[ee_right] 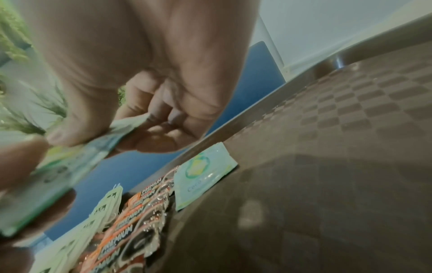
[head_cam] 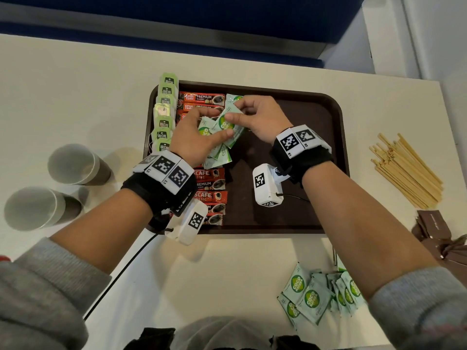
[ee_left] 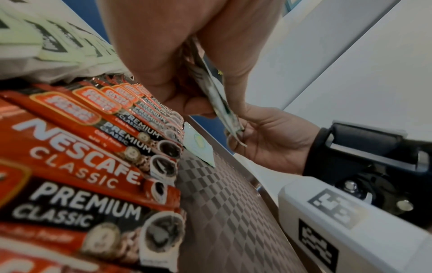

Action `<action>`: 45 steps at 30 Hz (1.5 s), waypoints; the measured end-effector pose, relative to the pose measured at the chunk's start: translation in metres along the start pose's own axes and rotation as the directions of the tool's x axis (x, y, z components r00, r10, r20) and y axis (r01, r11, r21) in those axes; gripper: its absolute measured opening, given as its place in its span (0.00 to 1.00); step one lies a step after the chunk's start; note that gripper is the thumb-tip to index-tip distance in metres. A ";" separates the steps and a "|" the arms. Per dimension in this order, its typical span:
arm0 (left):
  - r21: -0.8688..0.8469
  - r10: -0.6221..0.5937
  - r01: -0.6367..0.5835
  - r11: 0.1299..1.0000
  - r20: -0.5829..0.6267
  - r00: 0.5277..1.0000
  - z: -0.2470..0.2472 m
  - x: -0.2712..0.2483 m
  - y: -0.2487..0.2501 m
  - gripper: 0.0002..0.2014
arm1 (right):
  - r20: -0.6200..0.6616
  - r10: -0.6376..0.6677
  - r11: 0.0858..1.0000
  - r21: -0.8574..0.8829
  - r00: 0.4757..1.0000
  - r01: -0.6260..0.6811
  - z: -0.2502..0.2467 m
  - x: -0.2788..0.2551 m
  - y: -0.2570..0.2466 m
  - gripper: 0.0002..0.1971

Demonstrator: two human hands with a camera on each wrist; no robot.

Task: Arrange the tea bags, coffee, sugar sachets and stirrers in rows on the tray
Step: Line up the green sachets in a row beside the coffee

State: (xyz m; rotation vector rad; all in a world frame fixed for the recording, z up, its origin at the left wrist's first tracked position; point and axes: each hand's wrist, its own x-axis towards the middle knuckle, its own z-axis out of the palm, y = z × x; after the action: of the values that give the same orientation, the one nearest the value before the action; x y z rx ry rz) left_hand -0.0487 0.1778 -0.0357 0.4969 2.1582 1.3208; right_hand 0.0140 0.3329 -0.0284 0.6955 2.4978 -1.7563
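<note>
A dark brown tray (head_cam: 316,117) carries a column of green tea bags (head_cam: 164,114) along its left rim and a column of red coffee sticks (head_cam: 209,188) beside them. One pale green sugar sachet (head_cam: 231,99) lies flat at the tray's far end, next to the coffee. My left hand (head_cam: 199,137) grips a fanned bunch of sugar sachets (head_cam: 222,137) above the tray. My right hand (head_cam: 252,117) pinches the top sachet of that bunch between thumb and fingers. The flat sachet (ee_right: 201,171) shows below the right hand in the right wrist view.
More green sugar sachets (head_cam: 318,294) lie loose on the white table near the front right. Wooden stirrers (head_cam: 406,170) are piled right of the tray, brown sachets (head_cam: 434,228) below them. Two paper cups (head_cam: 70,165) stand left of the tray. The tray's right half is bare.
</note>
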 end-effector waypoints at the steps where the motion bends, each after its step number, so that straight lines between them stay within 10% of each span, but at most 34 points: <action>1: -0.005 -0.004 0.004 1.000 -0.004 1.000 0.000 0.000 -0.001 0.20 | -0.035 -0.002 1.000 0.026 0.999 0.003 -0.001 0.001 0.001 0.05; 45: 0.027 -0.077 0.080 0.996 -0.087 0.993 -0.006 0.007 -0.010 0.09 | -0.372 0.228 0.933 -0.181 0.900 -0.311 -0.006 0.007 0.039 0.18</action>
State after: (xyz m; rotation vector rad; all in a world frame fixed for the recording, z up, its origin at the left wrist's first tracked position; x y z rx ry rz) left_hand -0.0584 0.1728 -0.0442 0.3689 2.2468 1.2900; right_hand 0.0227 0.3510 -0.0627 1.3576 2.5893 -1.3069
